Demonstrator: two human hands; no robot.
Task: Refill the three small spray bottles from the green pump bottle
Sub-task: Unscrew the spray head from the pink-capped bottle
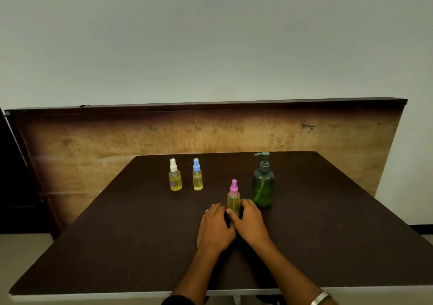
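Observation:
A small spray bottle with a pink cap [233, 196] stands upright at the table's middle, holding yellow liquid. My right hand [249, 222] wraps its base from the right, thumb in front. My left hand [215, 228] rests on the table just left of it, fingers close to the bottle; contact is unclear. The green pump bottle [263, 185] stands right behind, a little to the right, pump cap on. Farther back left stand a blue-capped spray bottle [197, 175] and a white-capped one [175, 177], both with yellow liquid.
The dark brown table [117, 246] reaches to a near edge at the bottom of the view. A worn wooden board [93, 145] stands upright behind the table against a pale wall. A metal bangle [319, 297] sits on my right wrist.

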